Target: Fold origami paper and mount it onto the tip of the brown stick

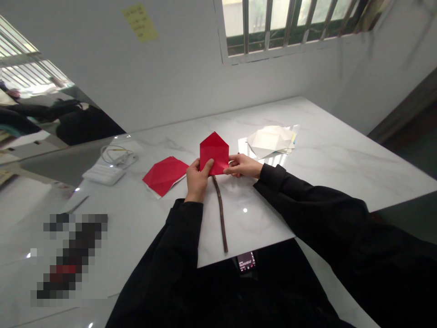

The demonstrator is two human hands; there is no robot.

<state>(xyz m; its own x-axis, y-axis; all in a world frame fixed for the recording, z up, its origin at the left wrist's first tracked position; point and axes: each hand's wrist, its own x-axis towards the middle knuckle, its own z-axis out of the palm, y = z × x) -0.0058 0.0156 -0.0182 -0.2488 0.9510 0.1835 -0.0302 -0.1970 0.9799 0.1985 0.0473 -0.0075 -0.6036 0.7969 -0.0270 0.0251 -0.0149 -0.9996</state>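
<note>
A folded piece of red paper [214,152], house-shaped with a peak at the top, is held up above the table between both hands. My left hand [197,181] is closed on its lower left, the thumb lying across the front. At the lower right edge, the fingers of my right hand [244,166] pinch the same paper. Below it a thin brown stick [221,214] lies on the table, its far end close under the paper. Just left of my left hand rests a stack of red paper [165,175] with a white sheet showing beneath.
Creased white paper [271,140] lies at the back right of the white marbled table [348,159]. A white box with a cable [118,157] sits at the back left. A lit phone screen [246,261] shows beneath the front edge. A yellow note [140,23] is on the wall.
</note>
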